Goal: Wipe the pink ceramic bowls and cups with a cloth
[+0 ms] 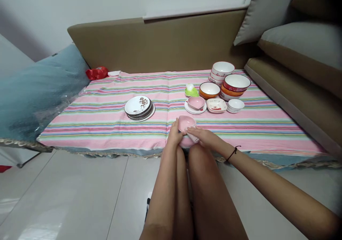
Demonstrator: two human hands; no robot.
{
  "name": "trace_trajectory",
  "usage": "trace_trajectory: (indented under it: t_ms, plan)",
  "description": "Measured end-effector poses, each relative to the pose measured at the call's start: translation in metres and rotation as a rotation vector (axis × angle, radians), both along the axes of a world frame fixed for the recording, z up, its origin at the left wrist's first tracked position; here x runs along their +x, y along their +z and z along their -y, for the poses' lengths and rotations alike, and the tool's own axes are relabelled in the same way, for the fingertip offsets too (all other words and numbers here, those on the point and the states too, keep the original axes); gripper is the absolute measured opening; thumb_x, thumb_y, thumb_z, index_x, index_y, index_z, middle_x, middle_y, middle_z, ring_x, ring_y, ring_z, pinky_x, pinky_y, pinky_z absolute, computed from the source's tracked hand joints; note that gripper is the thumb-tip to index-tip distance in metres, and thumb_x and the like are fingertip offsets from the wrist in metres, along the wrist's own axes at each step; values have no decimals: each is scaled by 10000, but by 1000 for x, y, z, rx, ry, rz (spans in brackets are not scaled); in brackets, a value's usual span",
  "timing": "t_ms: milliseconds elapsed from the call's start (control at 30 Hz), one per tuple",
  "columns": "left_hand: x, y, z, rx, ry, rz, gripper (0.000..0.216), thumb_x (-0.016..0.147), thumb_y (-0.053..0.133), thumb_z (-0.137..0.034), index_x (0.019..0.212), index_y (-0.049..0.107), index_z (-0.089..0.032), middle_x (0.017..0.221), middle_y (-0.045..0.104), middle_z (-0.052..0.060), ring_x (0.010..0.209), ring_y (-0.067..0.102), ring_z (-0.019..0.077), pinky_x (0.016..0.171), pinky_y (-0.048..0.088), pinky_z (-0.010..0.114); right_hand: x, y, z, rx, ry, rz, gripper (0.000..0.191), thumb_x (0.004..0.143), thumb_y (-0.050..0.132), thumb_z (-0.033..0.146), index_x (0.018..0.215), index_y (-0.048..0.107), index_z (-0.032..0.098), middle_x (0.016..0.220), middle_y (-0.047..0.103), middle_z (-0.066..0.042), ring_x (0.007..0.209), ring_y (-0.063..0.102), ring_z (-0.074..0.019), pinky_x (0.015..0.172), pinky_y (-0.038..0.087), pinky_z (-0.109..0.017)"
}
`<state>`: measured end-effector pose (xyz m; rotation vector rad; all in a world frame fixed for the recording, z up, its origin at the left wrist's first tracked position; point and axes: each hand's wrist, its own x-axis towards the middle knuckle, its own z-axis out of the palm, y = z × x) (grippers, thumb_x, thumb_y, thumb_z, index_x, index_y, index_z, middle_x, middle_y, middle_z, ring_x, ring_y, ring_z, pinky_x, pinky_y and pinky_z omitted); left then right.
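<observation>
A small pink bowl (186, 122) is held above the near edge of the striped cloth (107, 118). My left hand (175, 134) grips its left side with curled fingers. My right hand (201, 135) presses a pale pink cloth (192, 137) against the bowl's right side. Both hands are just above my knees. A black cord circles my right wrist.
A stack of floral plates (139, 107) lies to the left. At the back right stand several bowls (236, 83), a pink heart dish on white plates (196, 103), a square dish (216, 105), small saucers (235, 105) and a green dish (191, 90). A blue cushion (34, 90) lies left.
</observation>
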<state>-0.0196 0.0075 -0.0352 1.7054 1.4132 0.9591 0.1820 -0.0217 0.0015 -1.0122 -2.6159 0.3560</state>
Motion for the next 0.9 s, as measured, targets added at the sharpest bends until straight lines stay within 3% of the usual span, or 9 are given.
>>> trace_trajectory:
  t_ms: [200,367,467,533,633,800,833,900]
  plan:
    - [6,2,-1,21,56,47,905,609,732,-83,1443,387,-151,1371,438,154,1331,415,308,1156,286,453,22,-1,-2,101,-126,78,615,771,416,-51,1330,553,167,1416,534,-101,1353,451,-244,1102,429,-453]
    - [9,9,1,145,177,45,683,685,595,-15,1343,487,-159,1257,485,129,1230,485,247,1089,379,397,21,21,-8,74,-257,26,572,799,394,-12,1327,554,142,1391,556,-122,1288,532,-240,1076,461,-438]
    - [13,11,6,191,248,-18,527,761,563,-82,1282,509,-143,1226,510,142,1219,483,248,1075,385,399,14,33,-13,73,-305,-74,594,796,385,0,1360,519,131,1406,542,-127,1295,525,-238,1086,446,-431]
    - [16,12,11,132,260,-73,438,805,602,-233,1225,535,-128,1207,510,157,1197,498,267,1063,388,418,7,35,-17,42,-266,-110,577,806,396,19,1357,523,136,1397,552,-125,1281,536,-240,1078,450,-429]
    - [18,13,15,32,186,-123,570,732,699,-368,1224,532,-132,1283,474,174,1213,501,295,1032,407,416,-6,33,-20,-48,-131,-69,532,807,406,21,1290,581,160,1347,601,-105,1241,564,-231,1049,463,-418]
    - [17,19,15,56,51,-82,1000,604,794,-191,1455,272,-138,1502,349,197,1386,360,292,1113,327,389,-16,26,-21,-2,-39,189,372,804,441,-13,1045,681,136,1100,709,-130,1072,646,-235,1118,343,-488]
    - [18,20,14,13,58,-105,987,584,803,-158,1436,306,-123,1492,369,205,1375,376,296,1100,339,387,-15,25,-20,38,-35,251,317,818,457,-4,998,687,120,1052,714,-147,1055,652,-245,1127,328,-491]
    - [18,22,12,-94,92,-173,751,604,783,-126,1291,479,-121,1358,526,186,1268,490,292,1027,396,383,-12,21,-19,104,-48,328,271,828,478,6,984,683,89,1053,703,-187,1089,640,-273,1122,342,-481]
